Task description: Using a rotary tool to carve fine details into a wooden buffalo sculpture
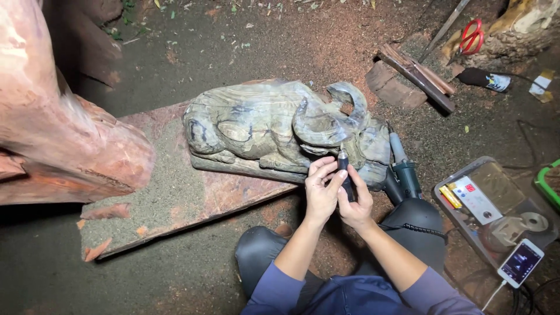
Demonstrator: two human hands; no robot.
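Both hands grip a dark rotary tool (345, 175), left hand (321, 192) beside right hand (357, 205), its tip touching the wooden buffalo carving (274, 125) on a plank (175, 198).

At lower right we see a white phone (520, 263) with lit screen, beside a clear tray (466, 233) holding a white labelled pack (477, 200) and yellow packet (450, 196).

- The tip of the black rotary tool (345, 175) lies against the carved buffalo (280, 131); too small to make out.
- The tool's lower body is hidden between the left hand (320, 192) and the right hand (357, 204).
- The large reddish wood block (52, 128) is cut off by the left and far edges.
- The green object (548, 184) is cut off at the right edge.
- The phone (520, 262) screen is too small to tell.
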